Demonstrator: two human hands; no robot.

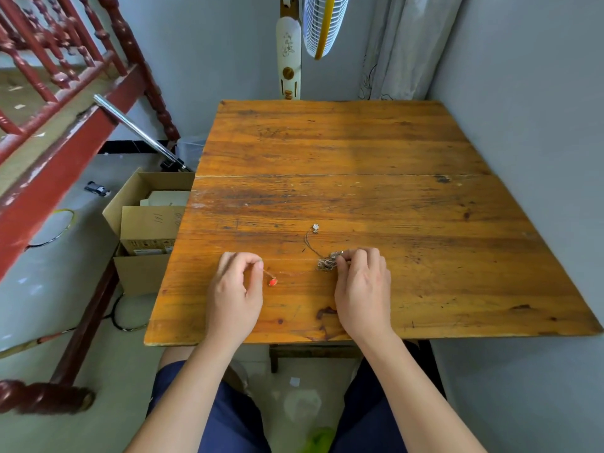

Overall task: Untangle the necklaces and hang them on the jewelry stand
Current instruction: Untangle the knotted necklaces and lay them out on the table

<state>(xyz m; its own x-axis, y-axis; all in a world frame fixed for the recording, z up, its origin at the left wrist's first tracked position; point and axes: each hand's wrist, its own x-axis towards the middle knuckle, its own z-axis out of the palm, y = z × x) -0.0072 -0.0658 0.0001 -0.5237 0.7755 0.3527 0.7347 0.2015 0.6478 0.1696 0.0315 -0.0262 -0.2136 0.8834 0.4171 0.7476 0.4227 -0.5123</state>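
Note:
A tangled clump of thin necklace chains (325, 263) lies on the wooden table (359, 152) near its front. My right hand (362, 289) pinches the right side of the clump. From the clump a fine chain with a red pendant (273, 282) runs left to my left hand (236, 291), which pinches its end between thumb and forefinger. Another chain curves up from the clump to a small silver pendant (315, 227). No jewelry stand shows in view.
An open cardboard box (147, 223) stands on the floor left of the table. A red wooden railing (65, 93) and a chrome pole (137, 129) are further left. A fan (322, 24) stands behind the table; grey walls close the right side.

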